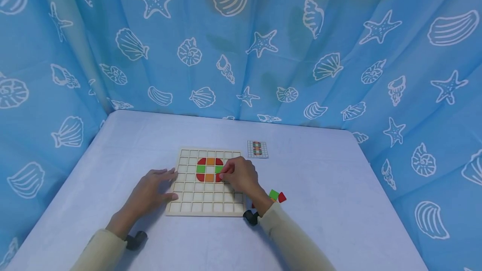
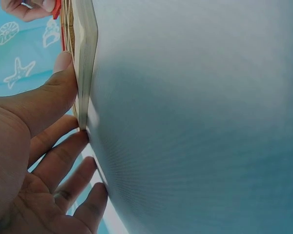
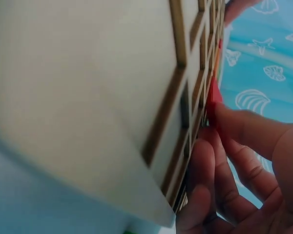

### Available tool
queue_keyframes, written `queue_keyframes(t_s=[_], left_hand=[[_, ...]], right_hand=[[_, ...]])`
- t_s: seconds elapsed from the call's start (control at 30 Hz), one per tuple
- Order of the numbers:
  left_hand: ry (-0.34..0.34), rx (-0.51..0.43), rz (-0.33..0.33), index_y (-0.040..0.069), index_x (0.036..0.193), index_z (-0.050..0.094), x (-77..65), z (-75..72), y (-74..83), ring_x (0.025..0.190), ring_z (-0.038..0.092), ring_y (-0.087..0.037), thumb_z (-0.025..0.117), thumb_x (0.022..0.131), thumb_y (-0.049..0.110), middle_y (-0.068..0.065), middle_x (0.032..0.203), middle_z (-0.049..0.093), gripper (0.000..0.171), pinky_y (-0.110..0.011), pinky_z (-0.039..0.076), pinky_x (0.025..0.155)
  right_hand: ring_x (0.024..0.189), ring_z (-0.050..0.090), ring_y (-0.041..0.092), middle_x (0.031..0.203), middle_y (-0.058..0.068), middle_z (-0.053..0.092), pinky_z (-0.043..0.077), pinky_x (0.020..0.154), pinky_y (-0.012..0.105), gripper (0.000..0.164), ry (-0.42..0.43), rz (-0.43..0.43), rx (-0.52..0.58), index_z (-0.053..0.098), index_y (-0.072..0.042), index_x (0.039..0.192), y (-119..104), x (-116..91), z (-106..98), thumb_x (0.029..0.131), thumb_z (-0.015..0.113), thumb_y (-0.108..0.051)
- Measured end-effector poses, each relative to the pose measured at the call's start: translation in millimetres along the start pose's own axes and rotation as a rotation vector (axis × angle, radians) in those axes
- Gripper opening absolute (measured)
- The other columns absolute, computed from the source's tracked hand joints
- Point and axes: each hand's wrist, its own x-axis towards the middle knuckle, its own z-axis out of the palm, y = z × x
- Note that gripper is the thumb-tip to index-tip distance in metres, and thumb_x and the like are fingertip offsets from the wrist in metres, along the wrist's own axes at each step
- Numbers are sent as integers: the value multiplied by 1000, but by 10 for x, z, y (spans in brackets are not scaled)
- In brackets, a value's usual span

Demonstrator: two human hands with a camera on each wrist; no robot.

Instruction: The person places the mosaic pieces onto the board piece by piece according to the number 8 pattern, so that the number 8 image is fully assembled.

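A wooden grid board (image 1: 205,214) lies on the table. On its upper middle, several tiles form a ring: red quarter-round corners, green squares (image 1: 201,169) at the sides, orange squares (image 1: 210,161) above and below. My right hand (image 1: 241,175) pinches a red quarter-round tile (image 3: 215,95) between thumb and finger at the ring's lower right corner; whether it is fully seated in its cell I cannot tell. My left hand (image 1: 150,189) rests at the board's left edge, thumb touching the rim (image 2: 85,63) and the other fingers spread loosely.
A small pattern card (image 1: 257,149) lies beyond the board's upper right corner. Loose tiles, among them a green one (image 1: 273,194) and a red one (image 1: 282,197), lie right of the board, partly hidden by my right wrist. A blue shell-print curtain (image 1: 241,53) surrounds the white table (image 1: 339,187).
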Motion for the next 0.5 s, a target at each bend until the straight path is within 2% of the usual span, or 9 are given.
queue_keyframes(t_s=[0.27, 0.5], left_hand=[[0, -8, 1, 8, 147, 64, -7, -13, -5, 146, 52, -45, 94, 81, 21, -14, 155, 60, 74, -64, 45, 118], [-5, -10, 1, 9, 148, 62, -4, -5, -18, 147, 50, -46, 93, 81, 21, -14, 157, 59, 75, -65, 44, 118]], right_hand=[[67, 61, 16, 70, -4, 66, 47, 59, 31, 17, -10, 21, -57, 74, -23, 79, -51, 7, 35, 90, 87, -22], [75, 64, 15, 76, -5, 69, 51, 65, 31, 10, -5, 12, 25, 78, -23, 87, 23, -12, -1, 88, 88, -22]])
